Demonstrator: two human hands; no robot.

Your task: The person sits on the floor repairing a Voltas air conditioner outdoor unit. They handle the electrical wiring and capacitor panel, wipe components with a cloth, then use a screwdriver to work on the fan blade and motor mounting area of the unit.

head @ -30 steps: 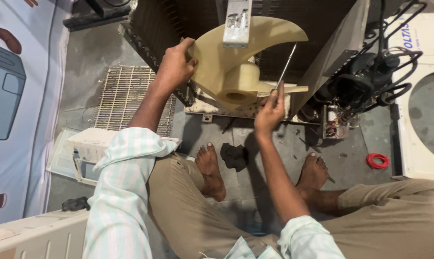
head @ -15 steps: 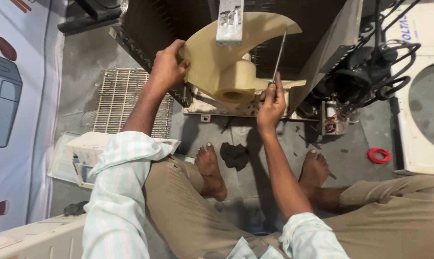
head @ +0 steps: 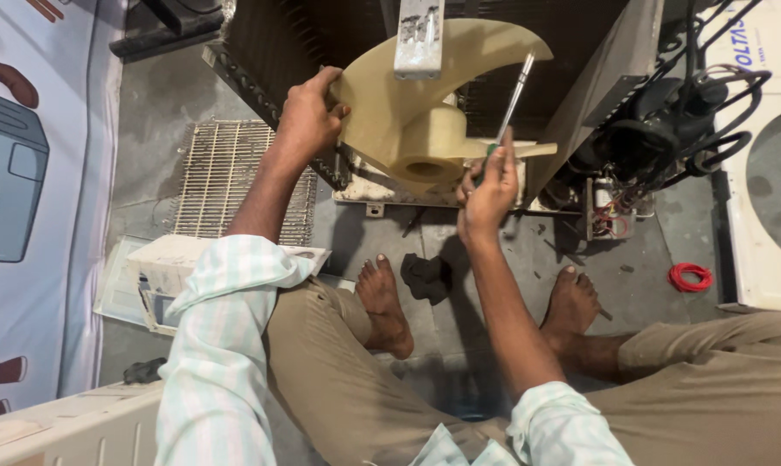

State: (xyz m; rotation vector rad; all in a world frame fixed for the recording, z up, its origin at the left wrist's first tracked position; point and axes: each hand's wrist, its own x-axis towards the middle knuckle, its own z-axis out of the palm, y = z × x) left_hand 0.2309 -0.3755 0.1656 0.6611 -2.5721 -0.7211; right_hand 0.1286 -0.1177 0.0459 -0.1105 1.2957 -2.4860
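Cream plastic, the fan blade (head: 433,112) sits on its hub at the open front of a dismantled outdoor air-conditioner unit (head: 580,95) standing on the concrete floor. The left hand (head: 308,116) is clamped on the blade's left edge, fingers curled over the rim. The right hand (head: 490,185), just right of the hub, is closed round the handle of a screwdriver (head: 511,99) whose metal shaft runs up past the blade's right side; where the tip lands is hard to tell, possibly behind the blade. Above the hub a grey metal bracket (head: 419,39) crosses the blade. To the blade's right lie the black compressor (head: 667,121) and its tangle of wires; further right and lower, a red wire coil (head: 691,276) rests on the floor. Left of the blade a white wire grille (head: 235,181) lies flat, and below the blade are the person's bare feet. To do this step well, I judge the left hand should hold the blade dead still while the screwdriver stays square to its fastener, with firm, steady pressure so it does not slip
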